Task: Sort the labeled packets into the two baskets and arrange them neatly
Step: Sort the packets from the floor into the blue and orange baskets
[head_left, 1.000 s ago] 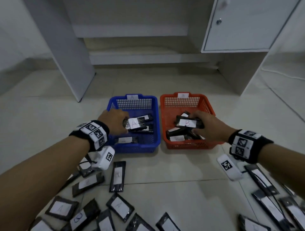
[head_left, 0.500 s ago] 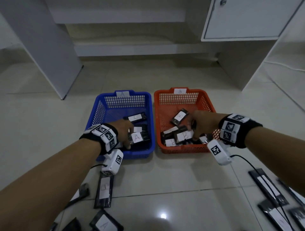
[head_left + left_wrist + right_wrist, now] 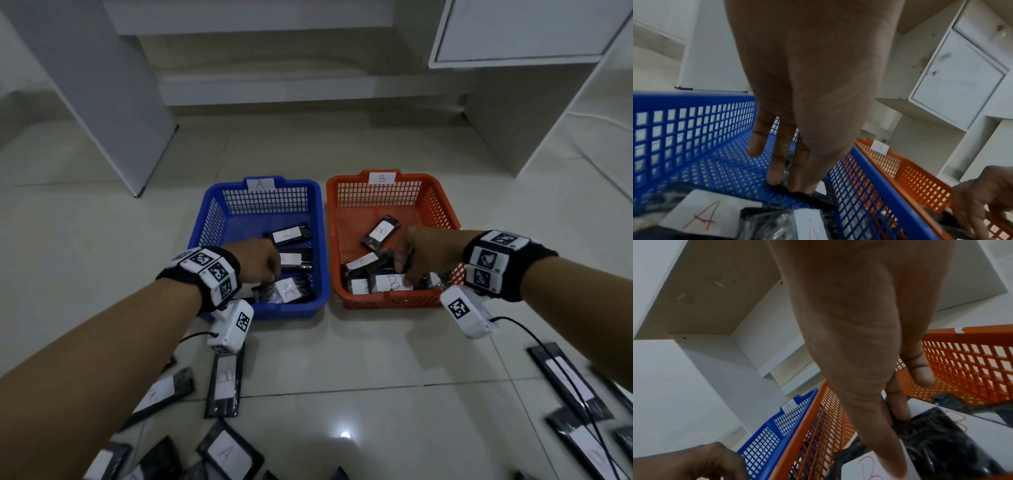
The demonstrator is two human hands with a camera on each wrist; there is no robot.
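Since half a second ago both hands have barely shifted, each staying low inside its basket. The left hand (image 3: 255, 260) reaches into the blue basket (image 3: 260, 186), its fingers (image 3: 777, 162) straight and close together, tips touching a black packet (image 3: 809, 197) beside the near "A" packet (image 3: 289, 289). The right hand (image 3: 424, 253) is in the orange basket (image 3: 387, 183), to the right of the blue one, its fingers (image 3: 898, 404) extended onto the near pile of "B" packets (image 3: 392, 282), pinching nothing.
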